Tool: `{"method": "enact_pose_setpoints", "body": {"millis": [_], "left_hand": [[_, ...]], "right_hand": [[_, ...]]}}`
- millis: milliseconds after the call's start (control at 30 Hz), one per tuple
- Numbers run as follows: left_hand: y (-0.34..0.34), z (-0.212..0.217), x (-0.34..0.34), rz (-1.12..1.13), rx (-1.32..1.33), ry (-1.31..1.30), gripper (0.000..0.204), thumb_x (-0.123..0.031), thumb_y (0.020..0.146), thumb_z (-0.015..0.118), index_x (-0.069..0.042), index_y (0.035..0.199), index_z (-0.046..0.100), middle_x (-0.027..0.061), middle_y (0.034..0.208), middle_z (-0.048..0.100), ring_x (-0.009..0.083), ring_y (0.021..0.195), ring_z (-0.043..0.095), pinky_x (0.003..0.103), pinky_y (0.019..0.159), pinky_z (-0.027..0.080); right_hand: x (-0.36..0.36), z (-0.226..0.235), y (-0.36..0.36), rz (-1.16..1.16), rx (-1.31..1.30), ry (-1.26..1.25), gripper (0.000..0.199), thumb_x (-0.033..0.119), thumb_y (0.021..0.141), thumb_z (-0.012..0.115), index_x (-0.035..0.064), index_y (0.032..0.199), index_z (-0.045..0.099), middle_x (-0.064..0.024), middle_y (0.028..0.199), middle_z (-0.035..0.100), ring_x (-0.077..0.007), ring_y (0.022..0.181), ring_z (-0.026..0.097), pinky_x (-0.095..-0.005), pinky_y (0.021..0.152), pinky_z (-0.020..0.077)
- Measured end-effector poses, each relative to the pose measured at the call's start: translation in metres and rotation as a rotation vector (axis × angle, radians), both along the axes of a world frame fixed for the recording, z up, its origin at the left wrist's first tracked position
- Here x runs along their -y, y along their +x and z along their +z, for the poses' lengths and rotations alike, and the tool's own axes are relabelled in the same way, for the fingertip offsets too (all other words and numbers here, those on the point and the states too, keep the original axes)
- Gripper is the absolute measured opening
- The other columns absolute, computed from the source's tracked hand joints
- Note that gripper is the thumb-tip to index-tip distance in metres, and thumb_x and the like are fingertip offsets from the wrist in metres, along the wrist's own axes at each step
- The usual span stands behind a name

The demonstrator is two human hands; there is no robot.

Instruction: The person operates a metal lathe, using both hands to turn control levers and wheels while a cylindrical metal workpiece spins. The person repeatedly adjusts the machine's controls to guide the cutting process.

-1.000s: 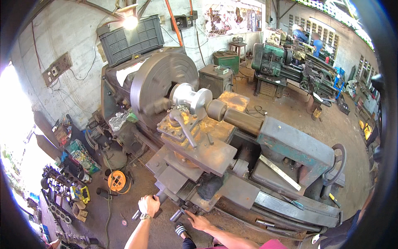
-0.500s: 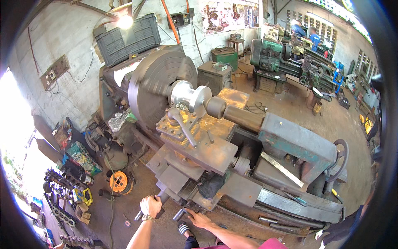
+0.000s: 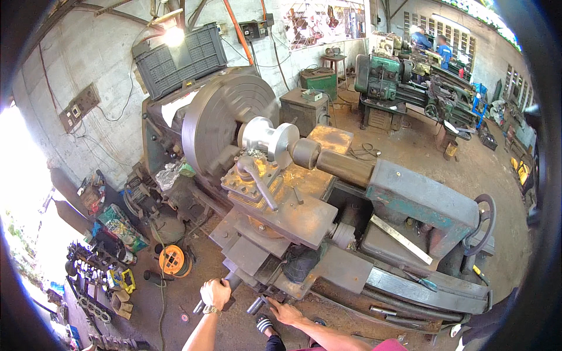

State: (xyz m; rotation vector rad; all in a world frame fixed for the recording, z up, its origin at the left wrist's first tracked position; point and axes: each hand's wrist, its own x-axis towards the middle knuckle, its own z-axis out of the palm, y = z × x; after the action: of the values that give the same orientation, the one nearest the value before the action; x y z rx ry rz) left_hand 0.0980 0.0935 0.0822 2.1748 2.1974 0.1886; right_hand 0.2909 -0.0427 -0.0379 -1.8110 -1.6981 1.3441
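Observation:
A big old lathe [image 3: 410,205] fills the middle of the view. Its round grey chuck [image 3: 219,120] looks blurred, holding a shiny silver workpiece [image 3: 269,140] that the tailstock centre [image 3: 307,153] presses against. My left hand [image 3: 215,292] is closed around a dark crank handle [image 3: 231,282] at the front of the carriage [image 3: 275,205]. My right hand [image 3: 285,311] rests with fingers spread on the carriage apron, beside a short grey lever [image 3: 256,304]. The tool post [image 3: 254,172] with its long handle stands just in front of the workpiece.
An orange cable reel [image 3: 174,260] and tool racks [image 3: 96,272] lie on the floor at left. A dark plastic crate [image 3: 181,58] sits atop the headstock. Another green lathe [image 3: 404,82] with people beside it stands at the far right. My sandalled foot [image 3: 264,323] is below.
The view has shifted slightly; both hands stay at the carriage front, the left still on the crank handle. The chuck remains blurred.

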Motion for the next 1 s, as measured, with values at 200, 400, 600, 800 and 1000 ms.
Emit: {"method": "enact_pose_setpoints", "body": {"millis": [200, 400, 600, 800, 1000], "left_hand": [[-0.002, -0.001, 0.0, -0.01, 0.016, 0.009, 0.036, -0.032, 0.082, 0.054, -0.001, 0.076, 0.071, 0.0219, 0.08, 0.067, 0.038, 0.078, 0.066, 0.045, 0.076, 0.051], [0.0, -0.001, 0.0, 0.025, 0.003, -0.039, 0.036, -0.033, 0.083, 0.051, -0.004, 0.076, 0.072, 0.0173, 0.085, 0.069, 0.0337, 0.088, 0.065, 0.044, 0.084, 0.048], [0.003, 0.005, 0.0, 0.036, -0.003, -0.087, 0.036, -0.032, 0.083, 0.051, -0.004, 0.076, 0.072, 0.017, 0.086, 0.07, 0.0338, 0.088, 0.065, 0.043, 0.084, 0.048], [0.004, 0.008, 0.001, 0.041, 0.01, -0.061, 0.035, -0.031, 0.082, 0.051, -0.004, 0.075, 0.072, 0.0177, 0.086, 0.07, 0.0342, 0.085, 0.066, 0.043, 0.083, 0.048], [0.001, 0.004, 0.0, 0.014, 0.016, -0.013, 0.035, -0.031, 0.082, 0.053, -0.002, 0.074, 0.071, 0.0207, 0.082, 0.068, 0.0361, 0.081, 0.066, 0.044, 0.08, 0.05]], "right_hand": [[-0.004, -0.003, -0.003, 0.002, 0.008, 0.107, 0.052, 0.032, 0.096, 0.045, 0.0166, 0.145, 0.033, -0.0331, 0.089, 0.064, -0.0486, 0.081, 0.064, -0.057, 0.073, 0.0515], [-0.002, -0.014, -0.004, -0.032, -0.003, 0.107, 0.052, 0.033, 0.096, 0.045, 0.0225, 0.145, 0.032, -0.0325, 0.082, 0.063, -0.0518, 0.078, 0.062, -0.0582, 0.071, 0.0504], [-0.001, -0.01, -0.001, -0.014, -0.01, 0.068, 0.051, 0.031, 0.097, 0.045, 0.0216, 0.145, 0.031, -0.0326, 0.085, 0.064, -0.0519, 0.079, 0.062, -0.0591, 0.073, 0.0501], [-0.002, -0.006, -0.001, -0.025, -0.072, 0.142, 0.052, 0.032, 0.096, 0.045, 0.023, 0.146, 0.03, -0.0329, 0.085, 0.063, -0.0513, 0.081, 0.062, -0.0594, 0.073, 0.0497], [-0.008, -0.007, -0.004, 0.001, -0.015, 0.106, 0.053, 0.027, 0.096, 0.046, 0.0153, 0.145, 0.032, -0.0337, 0.087, 0.063, -0.0506, 0.083, 0.062, -0.0585, 0.075, 0.0498]]}}
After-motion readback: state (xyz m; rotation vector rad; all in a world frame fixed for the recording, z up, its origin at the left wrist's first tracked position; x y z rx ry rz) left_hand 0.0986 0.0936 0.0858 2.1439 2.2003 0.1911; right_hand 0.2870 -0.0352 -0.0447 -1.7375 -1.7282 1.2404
